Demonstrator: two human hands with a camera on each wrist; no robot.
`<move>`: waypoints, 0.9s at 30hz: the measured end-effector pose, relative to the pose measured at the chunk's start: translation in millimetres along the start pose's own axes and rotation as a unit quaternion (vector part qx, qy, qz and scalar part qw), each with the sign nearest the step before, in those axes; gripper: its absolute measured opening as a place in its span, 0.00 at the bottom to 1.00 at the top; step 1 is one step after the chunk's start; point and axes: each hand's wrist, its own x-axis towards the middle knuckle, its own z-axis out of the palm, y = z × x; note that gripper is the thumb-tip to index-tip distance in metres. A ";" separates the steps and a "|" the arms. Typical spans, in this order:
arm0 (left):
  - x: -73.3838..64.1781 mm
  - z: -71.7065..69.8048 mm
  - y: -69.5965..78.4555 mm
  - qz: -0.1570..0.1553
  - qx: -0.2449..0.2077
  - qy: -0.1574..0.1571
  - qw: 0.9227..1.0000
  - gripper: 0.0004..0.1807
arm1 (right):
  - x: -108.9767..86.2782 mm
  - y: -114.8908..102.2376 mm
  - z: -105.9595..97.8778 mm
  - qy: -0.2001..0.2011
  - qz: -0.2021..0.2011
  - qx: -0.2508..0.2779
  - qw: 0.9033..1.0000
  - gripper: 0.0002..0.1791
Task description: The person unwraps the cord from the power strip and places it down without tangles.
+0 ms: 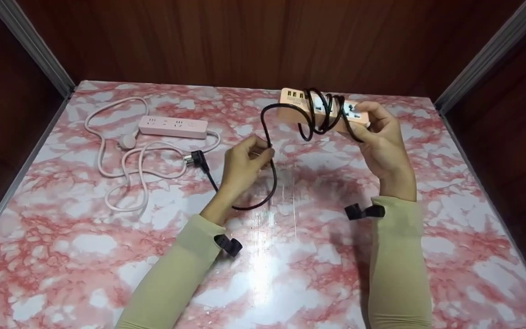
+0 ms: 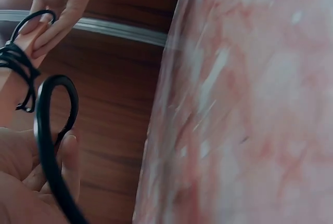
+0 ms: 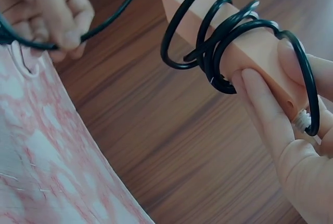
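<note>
My right hand (image 1: 384, 141) grips the cord end of an orange power strip (image 1: 290, 114), held up above the table. Its black cord (image 3: 208, 52) is wound loosely round the strip in several turns. In the right wrist view the fingers (image 3: 265, 104) lie along one side of the strip, near the white cord collar (image 3: 302, 121). My left hand (image 1: 242, 164) pinches the free length of the cord between thumb and fingertips. From there the cord loops down and back to a black plug (image 1: 197, 161), left of that hand.
A pink power strip (image 1: 174, 128) lies on the marbled table (image 1: 254, 283) at the left. Its pink cord (image 1: 101, 151) spreads in loose loops, with its plug (image 1: 128, 140) beside the strip. Dark wooden panels (image 1: 199, 41) stand behind and on both sides.
</note>
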 end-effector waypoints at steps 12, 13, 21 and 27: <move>8.0 -38.6 28.7 0.148 0.066 0.099 0.982 0.07 | 1.0 0.7 -1.9 0.018 -0.008 0.011 1.000 0.15; 8.0 -41.4 31.0 0.166 0.075 0.106 0.978 0.07 | 1.0 0.8 -2.0 0.019 -0.009 0.012 1.000 0.15; 0.8 -62.4 48.0 0.352 0.177 0.142 0.908 0.06 | 0.6 1.5 -1.1 0.035 -0.013 0.016 0.999 0.15; -8.2 -71.1 48.5 0.451 0.239 0.141 0.848 0.02 | 2.0 0.3 -0.9 0.047 -0.012 -0.002 0.999 0.16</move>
